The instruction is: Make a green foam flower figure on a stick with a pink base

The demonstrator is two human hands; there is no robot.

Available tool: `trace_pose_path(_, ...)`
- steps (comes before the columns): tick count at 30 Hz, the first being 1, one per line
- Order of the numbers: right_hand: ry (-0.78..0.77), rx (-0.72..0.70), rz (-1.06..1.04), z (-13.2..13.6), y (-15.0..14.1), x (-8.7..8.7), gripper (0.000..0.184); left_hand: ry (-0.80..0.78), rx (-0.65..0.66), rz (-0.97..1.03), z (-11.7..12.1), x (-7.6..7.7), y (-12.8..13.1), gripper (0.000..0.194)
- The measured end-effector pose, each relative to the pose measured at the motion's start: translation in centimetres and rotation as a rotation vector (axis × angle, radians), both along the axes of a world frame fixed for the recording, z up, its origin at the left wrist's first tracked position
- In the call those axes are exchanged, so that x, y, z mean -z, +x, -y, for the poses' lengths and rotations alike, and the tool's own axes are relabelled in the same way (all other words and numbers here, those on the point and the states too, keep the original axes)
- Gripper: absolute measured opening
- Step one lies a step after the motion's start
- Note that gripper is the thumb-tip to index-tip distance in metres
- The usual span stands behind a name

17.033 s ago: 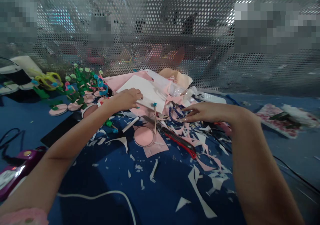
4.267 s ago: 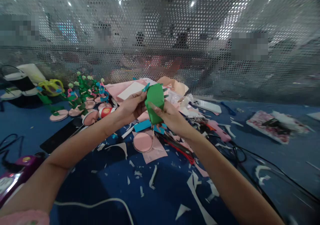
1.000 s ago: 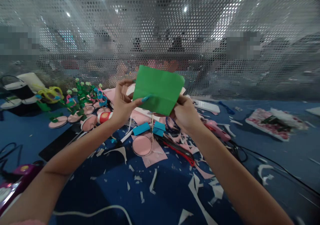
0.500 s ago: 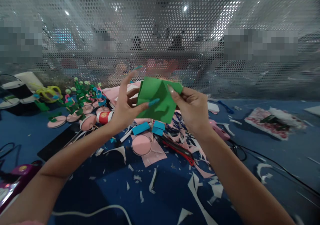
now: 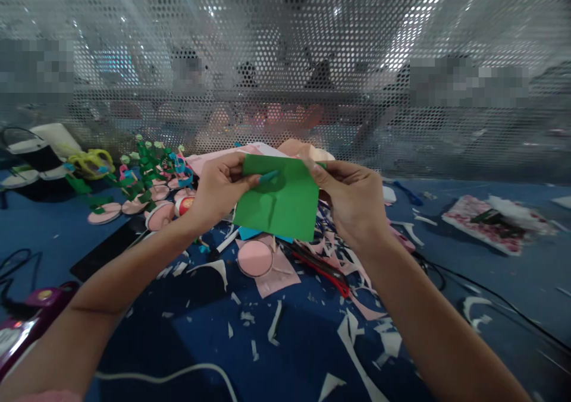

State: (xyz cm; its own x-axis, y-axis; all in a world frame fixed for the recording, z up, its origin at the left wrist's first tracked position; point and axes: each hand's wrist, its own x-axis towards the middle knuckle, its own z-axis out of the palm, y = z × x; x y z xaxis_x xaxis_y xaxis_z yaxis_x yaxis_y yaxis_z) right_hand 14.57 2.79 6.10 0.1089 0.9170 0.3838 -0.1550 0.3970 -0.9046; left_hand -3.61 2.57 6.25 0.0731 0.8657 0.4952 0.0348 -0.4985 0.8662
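A sheet of green paper (image 5: 279, 203) is held up in front of me, its face turned toward me. My left hand (image 5: 223, 188) pinches its upper left side, thumb on the front. At the upper right corner my right hand (image 5: 350, 194) grips it with thumb and fingers. Behind the sheet's lower edge, pieces of blue paper (image 5: 248, 233) partly show. Below it lies a round pink disc (image 5: 255, 258) on a square of pink paper (image 5: 285, 276). A red and black cutter knife (image 5: 323, 270) rests to the right of the disc.
Small paper flowers on pink discs (image 5: 104, 213) stand at left, near yellow-handled scissors (image 5: 92, 163) and a black tablet-like slab (image 5: 107, 247). White scraps (image 5: 275, 323) litter the blue surface. A purple device (image 5: 38, 313) and a white cable (image 5: 169, 375) lie nearer. A perforated metal screen (image 5: 285, 63) rises behind.
A white sheet was under my left hand at first; later both hands held folded green paper. In the last second the green sheet has come lower and hangs flatter, my right hand shifting to its upper corner.
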Motion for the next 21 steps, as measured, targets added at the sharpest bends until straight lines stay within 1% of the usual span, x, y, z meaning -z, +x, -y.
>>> trace_pose_path(5, 0.056, 0.051, 0.01, -0.36, 0.12, 0.28, 0.02, 0.015, 0.075, -0.037, -0.33, -0.12, -0.14, 0.047)
trace_pose_path(7, 0.08, 0.052, 0.014, -0.29, 0.07, 0.3, 0.018, 0.039, 0.085, -0.067, -0.43, -0.18, -0.15, 0.048)
trace_pose_path(9, 0.094, 0.04, 0.02, -0.11, -0.08, 0.33, 0.017, 0.066, 0.051, -0.063, -0.43, -0.21, -0.12, 0.041)
trace_pose_path(11, 0.104, 0.025, 0.026, 0.1, -0.29, 0.42, 0.015, 0.083, -0.009, -0.046, -0.41, -0.2, -0.08, 0.033)
trace_pose_path(13, 0.105, 0.011, 0.036, 0.25, -0.49, 0.55, 0.015, 0.083, -0.051, -0.036, -0.41, -0.16, -0.09, 0.031)
trace_pose_path(17, 0.047, -0.019, 0.031, 0.28, -0.61, 0.64, 0.017, 0.078, -0.073, -0.035, -0.37, -0.21, -0.16, 0.033)
trace_pose_path(21, -0.061, -0.066, 0.011, 0.26, -0.41, 0.25, 0.019, 0.072, -0.093, -0.059, -0.03, -0.35, -0.11, 0.03)
